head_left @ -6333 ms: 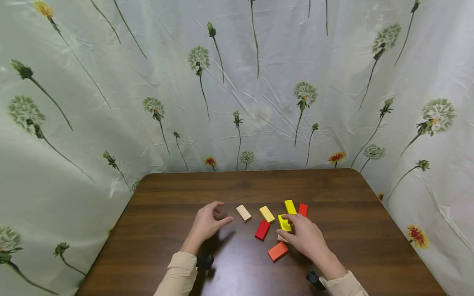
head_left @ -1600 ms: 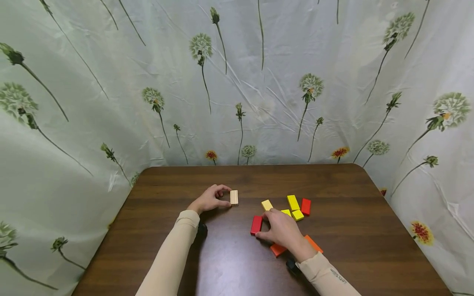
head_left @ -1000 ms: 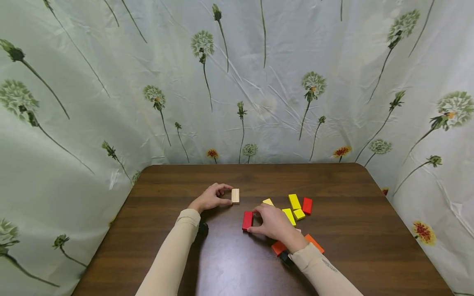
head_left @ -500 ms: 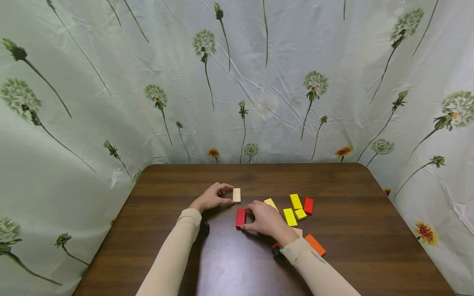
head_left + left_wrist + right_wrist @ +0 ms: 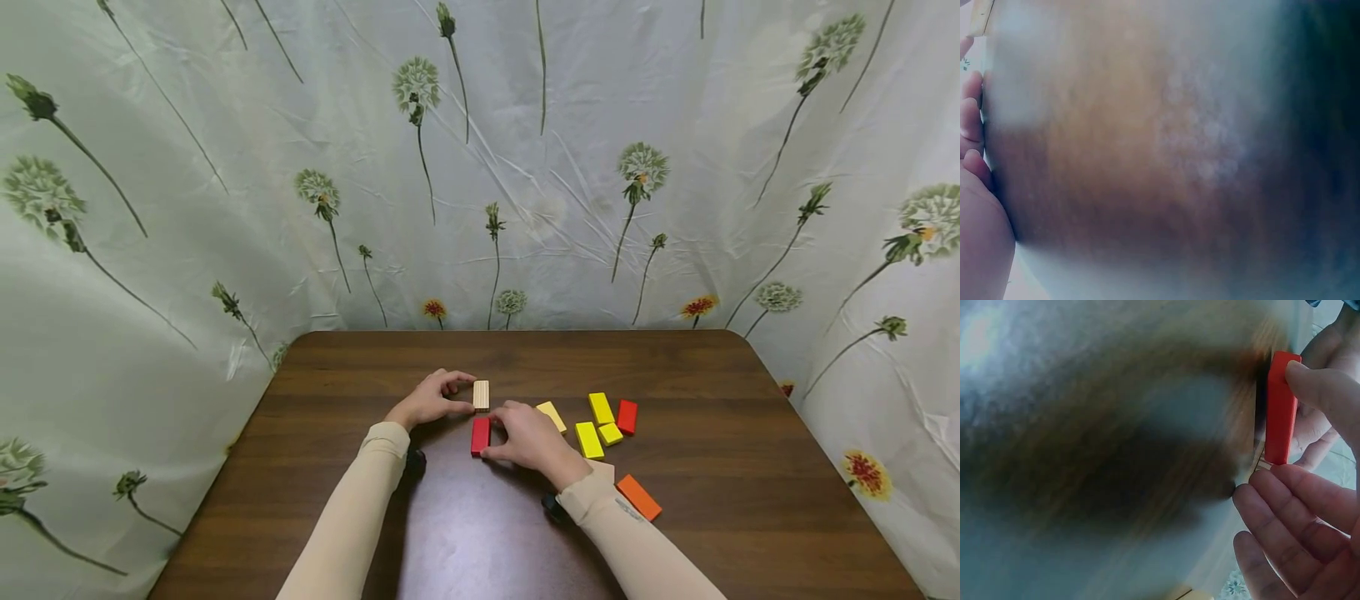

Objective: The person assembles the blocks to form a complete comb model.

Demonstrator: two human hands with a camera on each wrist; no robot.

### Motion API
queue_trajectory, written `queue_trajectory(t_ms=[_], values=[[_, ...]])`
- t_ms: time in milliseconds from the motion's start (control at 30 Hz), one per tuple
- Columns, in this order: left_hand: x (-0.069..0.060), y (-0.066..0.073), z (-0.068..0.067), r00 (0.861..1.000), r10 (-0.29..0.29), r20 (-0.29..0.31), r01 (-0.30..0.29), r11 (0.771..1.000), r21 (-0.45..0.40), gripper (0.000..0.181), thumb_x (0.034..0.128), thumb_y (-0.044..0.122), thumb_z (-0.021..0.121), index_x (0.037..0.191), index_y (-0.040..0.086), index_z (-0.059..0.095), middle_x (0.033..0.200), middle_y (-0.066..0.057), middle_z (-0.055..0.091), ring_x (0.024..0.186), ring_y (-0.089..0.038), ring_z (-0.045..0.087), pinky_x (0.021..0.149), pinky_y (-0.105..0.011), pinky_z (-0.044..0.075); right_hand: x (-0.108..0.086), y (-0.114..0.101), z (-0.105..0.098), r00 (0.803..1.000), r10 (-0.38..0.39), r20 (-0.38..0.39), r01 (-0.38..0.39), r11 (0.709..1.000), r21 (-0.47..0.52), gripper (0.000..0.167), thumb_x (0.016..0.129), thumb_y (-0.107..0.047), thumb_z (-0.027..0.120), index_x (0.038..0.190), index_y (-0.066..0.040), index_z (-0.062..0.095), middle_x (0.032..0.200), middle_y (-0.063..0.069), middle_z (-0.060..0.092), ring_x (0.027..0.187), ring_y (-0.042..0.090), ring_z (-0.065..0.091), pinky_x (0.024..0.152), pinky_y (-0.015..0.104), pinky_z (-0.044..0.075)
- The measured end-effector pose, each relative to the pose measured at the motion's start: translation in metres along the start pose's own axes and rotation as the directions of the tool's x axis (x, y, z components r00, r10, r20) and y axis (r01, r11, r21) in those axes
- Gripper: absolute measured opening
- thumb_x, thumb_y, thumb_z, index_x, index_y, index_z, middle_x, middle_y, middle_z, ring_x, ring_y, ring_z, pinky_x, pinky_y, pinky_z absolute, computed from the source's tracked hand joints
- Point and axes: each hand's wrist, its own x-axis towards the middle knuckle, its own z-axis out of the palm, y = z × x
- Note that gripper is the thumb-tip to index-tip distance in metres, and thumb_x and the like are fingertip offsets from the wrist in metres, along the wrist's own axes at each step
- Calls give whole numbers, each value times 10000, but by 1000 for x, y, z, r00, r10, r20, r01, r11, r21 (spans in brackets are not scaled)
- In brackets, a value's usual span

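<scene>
In the head view my left hand [image 5: 429, 402] pinches a plain wooden block [image 5: 482, 396] between thumb and finger on the tabletop. A corner of that block [image 5: 982, 15] shows at the upper left of the left wrist view. Just in front of it, my right hand [image 5: 534, 437] pinches a red block [image 5: 480, 437] at its two ends. The right wrist view shows this red block [image 5: 1280, 412] with the thumb on one end and a fingertip at the other. A narrow gap separates the two blocks.
Right of the hands lie a pale yellow block [image 5: 551, 417], yellow blocks [image 5: 589, 440], another red block [image 5: 627, 417] and an orange block [image 5: 640, 498]. A pale wood block [image 5: 602, 471] is partly behind my right wrist. A flowered curtain [image 5: 540, 200] hangs behind the brown table [image 5: 480, 533].
My left hand, earlier apart from the wooden block, has taken hold of it and set it straighter, farther back. My right hand has slid the red block leftward to just in front of it.
</scene>
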Motion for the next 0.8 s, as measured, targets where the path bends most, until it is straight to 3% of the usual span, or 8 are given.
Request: queue_trajectory(t_ms=[267, 500, 800], values=[[1, 0, 1, 1000, 3, -5, -3, 1000, 7, 522, 922, 299, 863, 1409, 207, 699, 1101, -96, 570, 978, -221, 501, 825, -356, 433, 5, 1, 2, 1000, 5, -31, -6, 1000, -29, 542, 840, -437, 919, 1203, -59, 782, 992, 34, 698, 770, 123, 556, 738, 328, 529], [1, 1, 0, 1000, 9, 7, -9, 1000, 3, 520, 931, 288, 857, 1418, 206, 695, 1108, -98, 569, 979, -220, 497, 832, -358, 430, 5, 0, 4, 997, -9, -72, 8, 1000, -17, 493, 854, -377, 921, 1184, -38, 779, 963, 51, 695, 764, 137, 564, 749, 346, 551], [0, 0, -1, 1000, 8, 3, -8, 1000, -4, 532, 923, 274, 859, 1422, 203, 691, 1107, -106, 568, 971, -216, 508, 809, -349, 439, 4, 1, 9, 995, -51, -86, 48, 998, -37, 519, 875, -358, 909, 1307, -108, 766, 1005, 56, 712, 776, 123, 549, 743, 315, 533]])
